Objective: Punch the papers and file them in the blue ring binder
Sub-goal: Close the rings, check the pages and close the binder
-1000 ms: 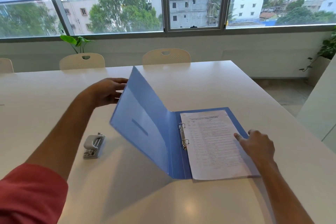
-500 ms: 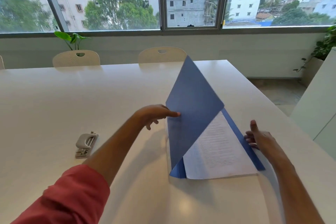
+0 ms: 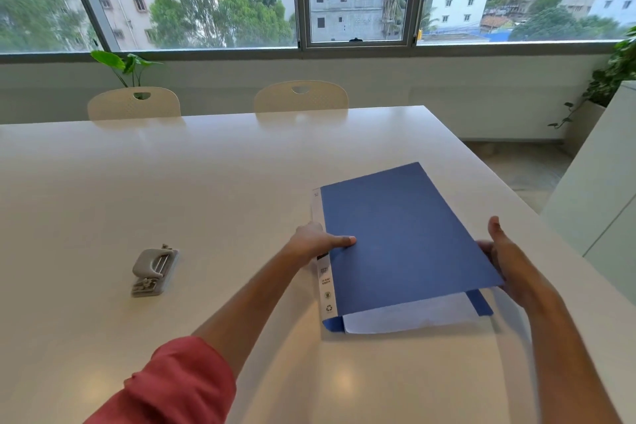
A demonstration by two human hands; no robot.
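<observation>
- Gripping the spine side of the blue ring binder point(image 3: 406, 241), my left hand point(image 3: 315, 243) had its thumb laid flat on top of the front cover while the other fingers went out of sight behind the white spine label, so I could not tell how far they curled.
- My right hand point(image 3: 506, 260) was at the binder's opposite, open edge, thumb raised clear above the cover and fingers tucked under the cover's edge; it held that edge, though the fingertips themselves were hidden.
- The front cover was down over the papers point(image 3: 409, 315) but not fully flat: its near right corner stood a little above the back cover, whose blue corner poked out just beside my right wrist.
- A white strip of the papers showed below the cover's near edge, lying inside the binder.
- The binder lay on the white table point(image 3: 206, 182), towards its right edge and turned slightly askew to it.
- The grey hole punch point(image 3: 153, 270) sat on the table well apart to the left of the binder, touched by neither hand.
- A red sleeve point(image 3: 179, 385) covered my left upper arm at the near edge.
- Two cream chairs point(image 3: 301, 98) stood at the table's far edge.
</observation>
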